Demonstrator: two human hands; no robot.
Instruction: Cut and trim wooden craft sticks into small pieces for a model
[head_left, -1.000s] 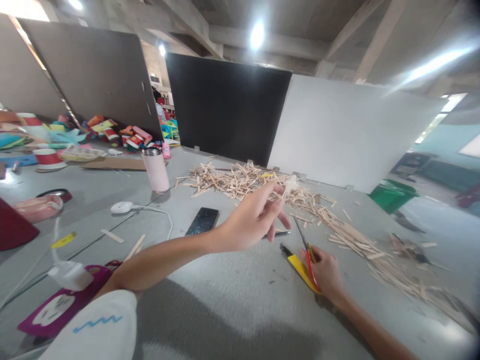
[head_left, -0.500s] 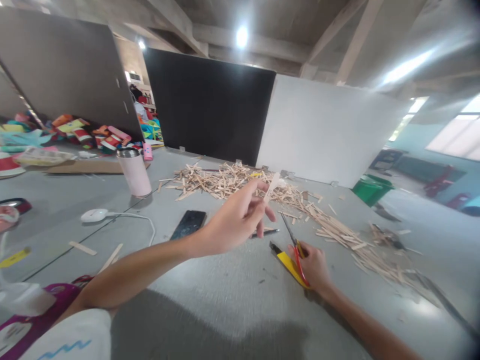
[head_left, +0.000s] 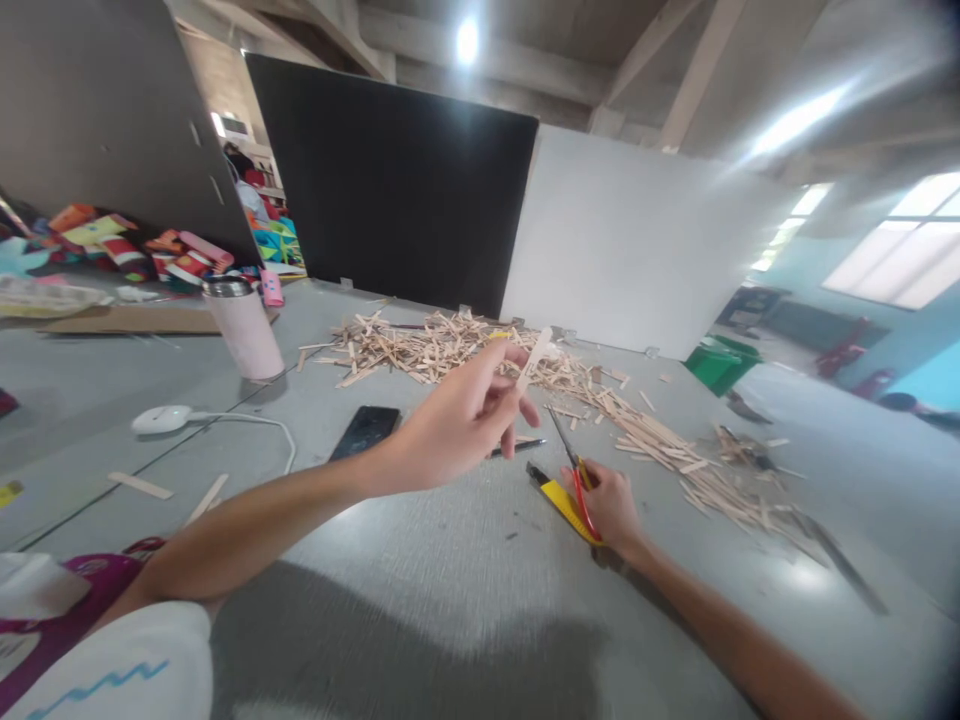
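My left hand is raised over the middle of the table, its thumb and fingers closed on a flat wooden craft stick that points up and away. To the right, my right hand rests low at the tabletop. Its fingers are closed round the red-and-yellow handles of scissors, whose narrow blades point away from me. Against the scissors and that hand lies a yellow utility knife with a dark tip. A dark pen lies below my left hand, partly hidden by its fingers.
Behind my hands spreads a heap of craft sticks, with a looser row trailing right. A phone, a pink flask and a white cabled device are to the left. Black and white panels stand behind.
The view has shifted slightly, so the scene sits further left and a little higher. Both hands keep their holds on the craft stick and the scissors.
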